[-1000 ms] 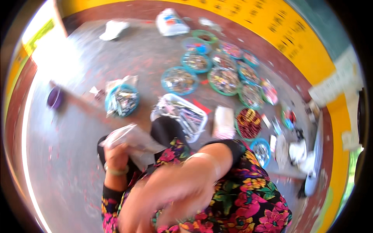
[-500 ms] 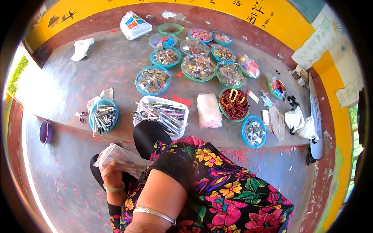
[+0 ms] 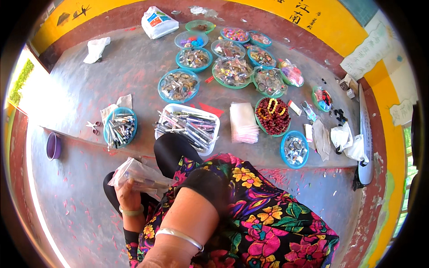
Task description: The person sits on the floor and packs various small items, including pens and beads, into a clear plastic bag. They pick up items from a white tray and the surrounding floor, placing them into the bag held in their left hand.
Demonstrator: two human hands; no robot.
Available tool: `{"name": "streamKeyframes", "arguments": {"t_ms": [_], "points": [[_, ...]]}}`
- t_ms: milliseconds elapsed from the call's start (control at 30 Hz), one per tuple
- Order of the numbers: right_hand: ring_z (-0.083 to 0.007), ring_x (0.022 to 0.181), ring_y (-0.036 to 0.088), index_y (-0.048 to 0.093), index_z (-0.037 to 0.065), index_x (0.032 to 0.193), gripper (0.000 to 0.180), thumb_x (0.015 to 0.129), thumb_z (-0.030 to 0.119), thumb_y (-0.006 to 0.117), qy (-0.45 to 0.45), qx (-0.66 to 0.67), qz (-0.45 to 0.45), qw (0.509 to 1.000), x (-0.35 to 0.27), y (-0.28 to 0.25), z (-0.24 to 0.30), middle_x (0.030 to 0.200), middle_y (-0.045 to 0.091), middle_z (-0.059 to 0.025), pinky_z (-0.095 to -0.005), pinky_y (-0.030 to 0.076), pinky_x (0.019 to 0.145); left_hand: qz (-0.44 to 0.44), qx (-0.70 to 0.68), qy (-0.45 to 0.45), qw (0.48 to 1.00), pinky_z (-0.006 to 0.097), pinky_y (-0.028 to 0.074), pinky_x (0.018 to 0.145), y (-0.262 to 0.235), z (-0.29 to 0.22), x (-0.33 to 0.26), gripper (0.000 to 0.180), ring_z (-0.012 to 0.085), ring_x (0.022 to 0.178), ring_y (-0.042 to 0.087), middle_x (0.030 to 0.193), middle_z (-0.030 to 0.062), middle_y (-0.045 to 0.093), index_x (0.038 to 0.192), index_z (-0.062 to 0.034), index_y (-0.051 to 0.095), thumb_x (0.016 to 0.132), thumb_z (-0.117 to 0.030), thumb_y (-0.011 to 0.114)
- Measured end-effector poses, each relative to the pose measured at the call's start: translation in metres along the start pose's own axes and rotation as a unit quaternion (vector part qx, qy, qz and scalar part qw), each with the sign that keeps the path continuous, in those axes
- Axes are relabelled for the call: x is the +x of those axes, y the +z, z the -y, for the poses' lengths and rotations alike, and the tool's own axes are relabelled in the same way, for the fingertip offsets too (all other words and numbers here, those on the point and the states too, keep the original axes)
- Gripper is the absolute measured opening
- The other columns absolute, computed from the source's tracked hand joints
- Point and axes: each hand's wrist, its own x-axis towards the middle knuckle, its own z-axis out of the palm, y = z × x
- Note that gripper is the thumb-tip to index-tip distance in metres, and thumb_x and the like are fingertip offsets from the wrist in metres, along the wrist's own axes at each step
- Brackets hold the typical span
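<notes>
Left hand point(image 3: 127, 194): closed around the lower edge of a clear plastic bag point(image 3: 138, 176), fingers wrapped from beneath, a pale bangle at the wrist. The bag holds slender pen-like items, though the crinkled film makes their exact kind hard to confirm. It sits at the person's left knee, above the bare floor point(image 3: 71, 214), and touches no container.

Right hand: not visible. Only the right forearm point(image 3: 183, 228) enters from the lower edge, wearing a silver bangle, and it runs up behind the floral garment; whether that hand is open or closed cannot be told.

Position of the bag relative to the work area: the long axis of the bag and its contents lies roughly left to right, tilted slightly downward toward the right, with the right end pointing at the body. The left hand is the only hand on it and plainly the nearer.

Ahead of the bag, on the raised ledge point(image 3: 134, 71):
- a white rectangular tray point(image 3: 187, 125) of similar slender items, forward and to the right;
- a round blue basket point(image 3: 119, 127) of the same kind of stock, almost directly forward (the nearest container);
- small scissors point(image 3: 93, 127) just left of that basket;
- a stack of clear sleeves point(image 3: 243, 123) right of the tray.
</notes>
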Motion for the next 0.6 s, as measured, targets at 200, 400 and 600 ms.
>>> {"name": "streamKeyframes", "arguments": {"t_ms": [200, 400, 600], "points": [[-0.0129, 0.073, 0.062, 0.058, 0.001, 0.106, 0.024, 0.085, 0.010, 0.062, 0.186, -0.500, -0.054, 0.844, -0.051, -0.017, 0.074, 0.085, 0.065, -0.0069, -0.0284, 0.048, 0.063, -0.025, 0.000, 0.005, 1.000, 0.032, 0.045, 0.086, -0.008, -0.010, 0.011, 0.047, 0.0209, 0.095, 0.059, 0.104, 0.0109, 0.062, 0.119, 0.0030, 0.049, 0.076, -0.007, 0.063], [-0.0117, 0.073, 0.063, 0.065, -0.002, 0.089, 0.013, 0.088, 0.011, 0.060, 0.140, -0.616, -0.616, 0.471, -0.186, -0.019, 0.201, 0.081, 0.066, -0.0073, -0.0245, 0.051, 0.068, -0.013, 0.116, 0.058, 0.991, 0.033, 0.046, 0.087, -0.014, -0.024, 0.041, 0.047, 0.0211, 0.097, 0.059, 0.106, 0.0119, 0.061, 0.118, 0.0047, 0.051, 0.074, -0.009, 0.061], [-0.0220, 0.071, 0.066, 0.069, 0.005, 0.085, 0.021, 0.075, 0.023, 0.062, 0.294, -0.709, -0.641, -0.006, -0.383, -0.014, 0.266, 0.076, 0.067, -0.0124, -0.0332, 0.050, 0.068, -0.045, 0.060, 0.031, 0.997, 0.033, 0.045, 0.088, -0.037, 0.004, 0.043, 0.044, 0.0220, 0.096, 0.060, 0.107, 0.0130, 0.062, 0.117, 0.0054, 0.053, 0.074, -0.001, 0.058]]}}
